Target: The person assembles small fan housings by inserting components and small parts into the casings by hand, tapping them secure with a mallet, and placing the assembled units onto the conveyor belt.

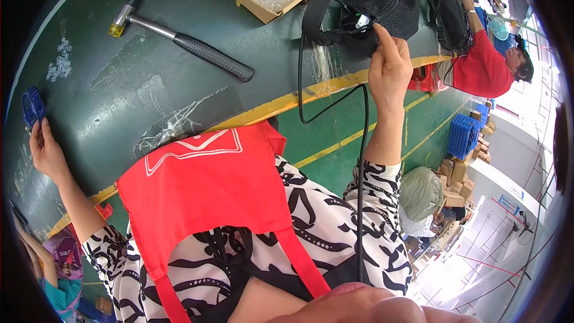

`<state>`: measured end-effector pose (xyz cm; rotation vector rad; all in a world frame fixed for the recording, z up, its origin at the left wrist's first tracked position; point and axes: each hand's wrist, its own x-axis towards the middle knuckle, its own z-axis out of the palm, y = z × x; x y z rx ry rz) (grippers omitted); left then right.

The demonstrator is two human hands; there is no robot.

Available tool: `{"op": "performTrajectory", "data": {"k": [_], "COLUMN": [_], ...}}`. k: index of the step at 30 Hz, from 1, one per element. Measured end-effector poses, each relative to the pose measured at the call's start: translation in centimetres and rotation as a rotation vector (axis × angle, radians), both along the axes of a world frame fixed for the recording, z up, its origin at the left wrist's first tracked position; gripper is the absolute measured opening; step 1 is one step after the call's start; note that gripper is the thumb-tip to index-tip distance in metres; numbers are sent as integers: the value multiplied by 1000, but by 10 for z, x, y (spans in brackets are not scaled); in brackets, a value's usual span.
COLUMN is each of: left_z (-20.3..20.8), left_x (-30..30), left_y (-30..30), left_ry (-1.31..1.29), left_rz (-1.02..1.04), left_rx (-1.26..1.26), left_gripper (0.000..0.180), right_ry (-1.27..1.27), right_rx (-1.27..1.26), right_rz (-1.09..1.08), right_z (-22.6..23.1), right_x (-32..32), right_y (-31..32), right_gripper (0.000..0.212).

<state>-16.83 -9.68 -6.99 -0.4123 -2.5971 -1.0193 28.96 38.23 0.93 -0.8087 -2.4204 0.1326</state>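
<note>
At the far left of the green worktop [197, 98], my left hand [48, 151] pinches a small blue plastic part [33, 105] between thumb and fingers. My right hand [390, 70] is over the table's yellow edge, its index finger stretched out and the other fingers bent. That fingertip touches or nearly touches a small lit spot [362, 21] on a black mesh bag [391, 1]. Nothing shows inside the right hand. A hammer [197, 54] with a yellow tip and black grip lies between my hands. Small clear pieces [60, 61] are piled near the blue part.
A cardboard tray [272, 17] full of clear pieces stands at the far side. A black cable [362, 143] hangs from the bag past my right arm. Another black bag [451, 21] and a person in red [484, 69] are at right. Another person's arm [42, 257] shows lower left.
</note>
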Motion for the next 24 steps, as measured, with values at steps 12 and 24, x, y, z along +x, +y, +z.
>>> {"op": "performTrajectory", "data": {"k": [12,24], "left_z": [-12,-11], "left_x": [-6,-7], "left_y": [-14,-14], "left_ry": [21,36], "left_rz": [-16,-49], "left_rx": [-25,-16], "left_gripper": [31,30], "right_ry": [-258,-256], "right_rx": [-14,28], "right_rz": [18,123], "right_z": [13,4], "right_x": [-11,-6], "right_y": [-1,-2], "right_gripper": [38,35]}}
